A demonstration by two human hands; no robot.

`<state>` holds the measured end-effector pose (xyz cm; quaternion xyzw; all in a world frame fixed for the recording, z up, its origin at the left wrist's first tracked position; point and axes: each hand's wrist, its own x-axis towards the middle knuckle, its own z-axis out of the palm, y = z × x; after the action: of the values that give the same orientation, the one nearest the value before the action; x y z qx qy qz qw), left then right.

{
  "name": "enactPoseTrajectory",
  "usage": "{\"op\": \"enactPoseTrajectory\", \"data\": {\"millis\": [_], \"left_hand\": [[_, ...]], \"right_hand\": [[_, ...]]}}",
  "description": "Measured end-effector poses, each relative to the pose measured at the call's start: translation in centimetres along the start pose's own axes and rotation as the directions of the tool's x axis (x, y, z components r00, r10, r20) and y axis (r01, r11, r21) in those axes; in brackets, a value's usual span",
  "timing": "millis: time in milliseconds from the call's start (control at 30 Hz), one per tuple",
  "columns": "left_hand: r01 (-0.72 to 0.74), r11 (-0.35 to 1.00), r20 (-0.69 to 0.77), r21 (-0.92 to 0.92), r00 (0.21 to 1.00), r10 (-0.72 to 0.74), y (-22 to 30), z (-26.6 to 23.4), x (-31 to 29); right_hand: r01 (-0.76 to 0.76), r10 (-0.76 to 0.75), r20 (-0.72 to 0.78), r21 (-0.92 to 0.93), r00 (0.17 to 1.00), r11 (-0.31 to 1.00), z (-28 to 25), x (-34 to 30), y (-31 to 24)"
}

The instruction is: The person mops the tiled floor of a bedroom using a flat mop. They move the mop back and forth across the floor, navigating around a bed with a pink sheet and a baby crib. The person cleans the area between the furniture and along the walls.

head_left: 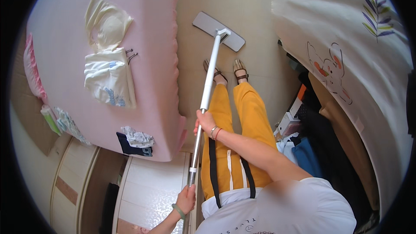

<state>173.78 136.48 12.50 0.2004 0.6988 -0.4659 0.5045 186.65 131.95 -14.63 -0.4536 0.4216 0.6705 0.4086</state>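
A flat mop [211, 73] slants across the view, its white-and-silver pole running from near my body out to the floor. Its grey rectangular head [234, 40] lies flat on the floor beyond my feet. My right hand [205, 122] is closed around the metal pole just below the white sleeve. Lower down, near the top end of the pole, my left hand [186, 199] grips it too. The end of the pole runs out of the lower edge of the picture.
A pink-covered bed [156, 60] on the left carries folded white clothes [108, 78]. To the right hangs a white cloth with a rabbit print [342, 73], with boxes [289, 123] and dark fabric underneath. A pale cabinet [147, 186] stands at lower left.
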Motion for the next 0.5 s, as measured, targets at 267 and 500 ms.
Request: {"op": "enactPoseTrajectory", "data": {"millis": [267,500], "left_hand": [[-0.198,0.955,0.27,-0.221,0.929,0.255,7.5,8.2,6.3],[-0.281,0.852,0.337,-0.442,0.828,0.448,14.7,11.3,9.7]], "right_hand": [[0.222,-0.235,0.012,-0.376,0.972,0.899,-5.7,3.8,-12.9],[0.31,-0.418,-0.096,-0.525,0.903,0.793,-5.0,5.6,-23.2]]}}
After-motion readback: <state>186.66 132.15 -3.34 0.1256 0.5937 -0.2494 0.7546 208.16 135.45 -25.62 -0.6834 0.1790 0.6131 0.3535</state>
